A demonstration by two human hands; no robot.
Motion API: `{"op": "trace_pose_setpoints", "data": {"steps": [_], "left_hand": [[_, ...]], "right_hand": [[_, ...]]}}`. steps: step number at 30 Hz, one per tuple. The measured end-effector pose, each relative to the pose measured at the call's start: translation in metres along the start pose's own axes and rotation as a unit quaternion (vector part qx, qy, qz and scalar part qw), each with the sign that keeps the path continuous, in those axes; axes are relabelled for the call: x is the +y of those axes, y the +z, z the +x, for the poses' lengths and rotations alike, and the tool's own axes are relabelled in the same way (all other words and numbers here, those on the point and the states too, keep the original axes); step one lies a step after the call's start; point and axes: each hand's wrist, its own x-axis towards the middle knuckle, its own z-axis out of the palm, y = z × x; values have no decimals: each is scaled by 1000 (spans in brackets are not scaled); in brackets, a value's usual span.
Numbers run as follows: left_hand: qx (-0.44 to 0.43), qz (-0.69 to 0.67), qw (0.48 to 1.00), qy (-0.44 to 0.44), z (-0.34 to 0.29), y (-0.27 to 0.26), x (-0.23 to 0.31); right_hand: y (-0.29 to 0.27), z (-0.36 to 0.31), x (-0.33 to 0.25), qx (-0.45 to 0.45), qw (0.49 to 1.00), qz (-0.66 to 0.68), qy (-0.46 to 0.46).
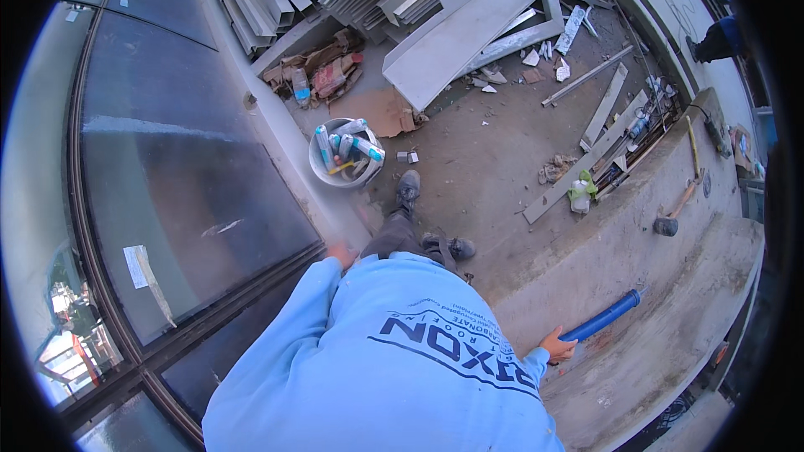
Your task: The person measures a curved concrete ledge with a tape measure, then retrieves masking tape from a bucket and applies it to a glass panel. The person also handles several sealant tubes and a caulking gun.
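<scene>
In my right hand (557, 346) is the near end of a blue caulking gun (599, 318), its fingers wrapped around it. The long barrel points away to the right over the concrete ledge, with a narrow tip at the far end. My left hand (342, 255) is low beside my thigh, close to the window frame. Motion smears its fingers, and nothing shows in it. Ahead of it stands a white bucket (322, 174) holding several white-and-teal sealant packs (367, 149) and a yellow-handled tool.
Glass panels (184, 151) in dark frames line the left. Grey metal panels (469, 29) and cardboard (377, 110) are piled ahead. Metal strips (586, 159) and rubble lie along the right. A mallet (667, 224) rests on the concrete ledge (569, 272). Another person's dark-clothed leg (718, 40) shows far right.
</scene>
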Motion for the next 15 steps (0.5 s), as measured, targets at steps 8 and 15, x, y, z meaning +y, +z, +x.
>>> {"op": "trace_pose_setpoints", "data": {"steps": [8,15], "left_hand": [[96,-159,980,76,90,-40,31],[155,-285,942,82,106,-147,65]], "right_hand": [[-20,-42,-90,-82,961,37,-261],[-20,-53,-180,-148,920,95,-351]]}}
